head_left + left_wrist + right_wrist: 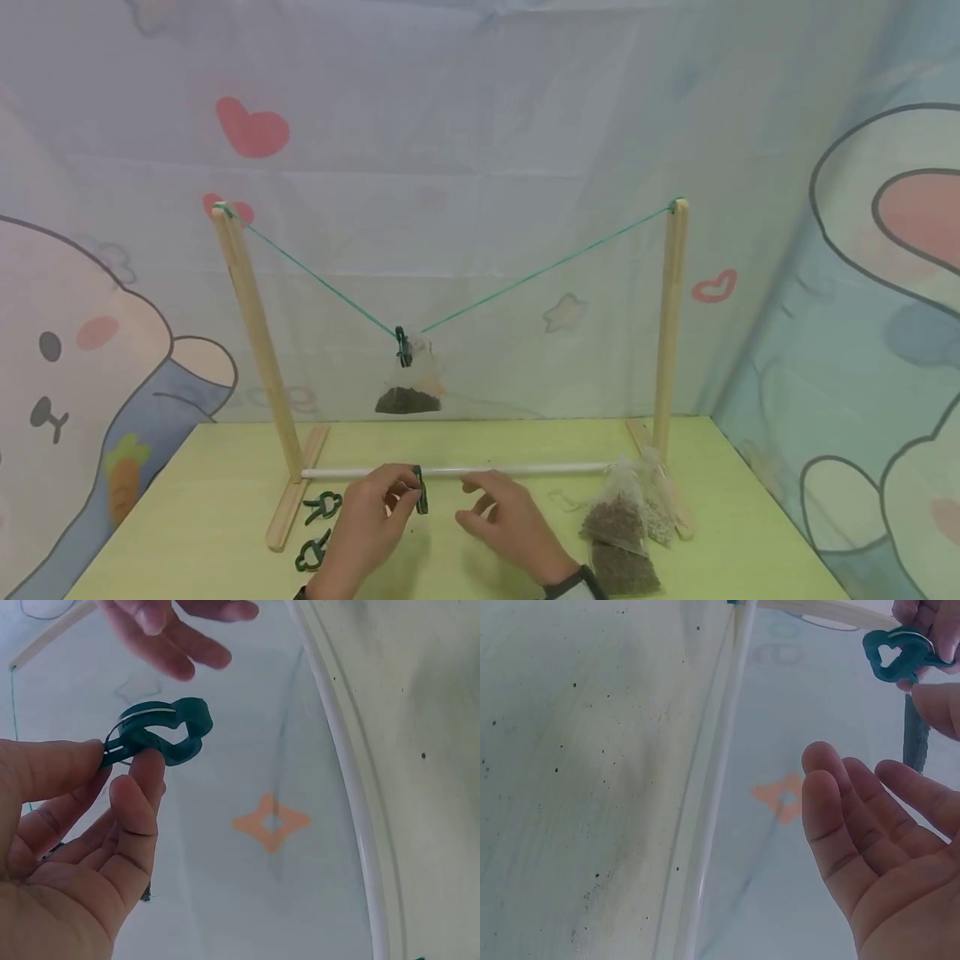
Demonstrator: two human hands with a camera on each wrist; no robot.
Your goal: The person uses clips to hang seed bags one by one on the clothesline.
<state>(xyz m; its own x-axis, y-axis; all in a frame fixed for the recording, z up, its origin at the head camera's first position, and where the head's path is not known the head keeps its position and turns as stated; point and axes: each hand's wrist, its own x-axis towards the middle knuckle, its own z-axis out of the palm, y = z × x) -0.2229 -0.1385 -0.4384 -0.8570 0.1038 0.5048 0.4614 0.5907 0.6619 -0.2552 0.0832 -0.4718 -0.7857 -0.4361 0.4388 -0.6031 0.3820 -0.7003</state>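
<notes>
My left hand (377,518) pinches a dark green spring clip (166,731) by its handles, between thumb and fingers, and its rounded jaws are closed. To the right of it, my right hand (507,518) is held over the table with fingers relaxed and nothing in them. In the right wrist view its fingers (866,817) are spread, a little apart from the clip. Behind the hands, a clear bag of dark grains (408,400) hangs from a green string (540,273), fastened by another green clip (403,347). Two more green clips (323,506) lie left of my left hand.
Wooden posts (258,342) on flat feet hold the string, with a white rod (525,469) joining them low down. Several clear bags of grains (618,525) are heaped on the yellow table (187,508) by the right foot. A printed cloth (480,125) stands behind.
</notes>
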